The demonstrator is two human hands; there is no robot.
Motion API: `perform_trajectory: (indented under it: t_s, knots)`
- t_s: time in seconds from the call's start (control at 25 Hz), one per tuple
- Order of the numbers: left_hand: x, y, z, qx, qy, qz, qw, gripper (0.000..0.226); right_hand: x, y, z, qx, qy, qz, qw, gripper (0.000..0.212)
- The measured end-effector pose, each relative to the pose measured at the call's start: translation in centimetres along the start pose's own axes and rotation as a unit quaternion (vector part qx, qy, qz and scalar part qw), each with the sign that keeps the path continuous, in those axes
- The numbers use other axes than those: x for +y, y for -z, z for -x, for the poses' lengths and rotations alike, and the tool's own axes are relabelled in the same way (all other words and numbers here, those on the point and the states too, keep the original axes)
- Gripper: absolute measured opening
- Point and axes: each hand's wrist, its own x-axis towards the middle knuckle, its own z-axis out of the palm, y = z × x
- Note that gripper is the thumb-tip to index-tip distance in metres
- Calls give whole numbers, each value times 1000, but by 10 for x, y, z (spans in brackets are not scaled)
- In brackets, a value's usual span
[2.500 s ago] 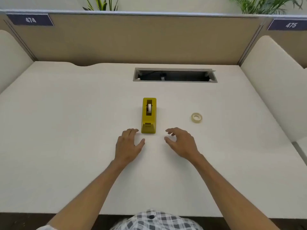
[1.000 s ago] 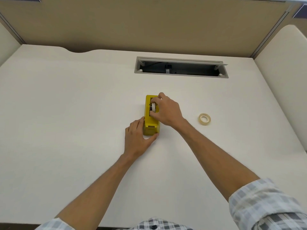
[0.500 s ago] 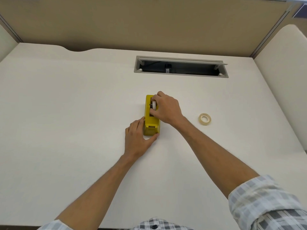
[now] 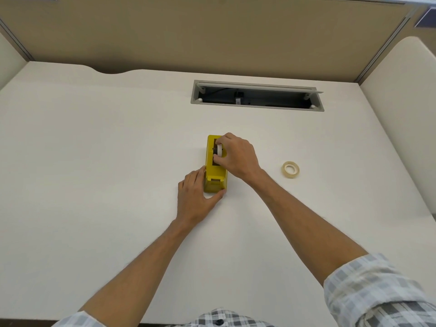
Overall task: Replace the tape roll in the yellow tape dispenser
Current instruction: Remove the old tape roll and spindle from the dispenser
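I see the yellow tape dispenser standing on the white worktop, slightly right of the frame centre, with its long axis running toward the top of the frame and its cutter end facing the bottom.

Left hand: it lies just below and left of the dispenser. Its fingers rest against the left side of the yellow body and the thumb curls around the lower right corner, so the hand is closed around the cutter end of the dispenser.

Right hand: it reaches in from the lower right of the frame and covers the upper right part of the dispenser. Its fingers are pinched together on the white tape roll, which sits upright in the dark slot on top of the dispenser. I cannot tell whether the roll is fully seated in the slot or partly lifted.

A second tape roll, pale and translucent, lies flat on the worktop in the right half of the frame, well apart from both hands and the dispenser.

A rectangular cable opening with a grey frame is set into the worktop above the dispenser. A tan partition panel closes the top of the frame. Plaid sleeves show at the lower right edge.
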Motion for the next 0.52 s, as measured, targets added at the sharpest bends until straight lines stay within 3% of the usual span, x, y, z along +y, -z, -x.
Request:
perform_trajectory:
  t_s: [0.52]
  knots:
    - [0,1,0,-4,4,2,1000,78,-5,2,-4,-19,-4,48,999,39]
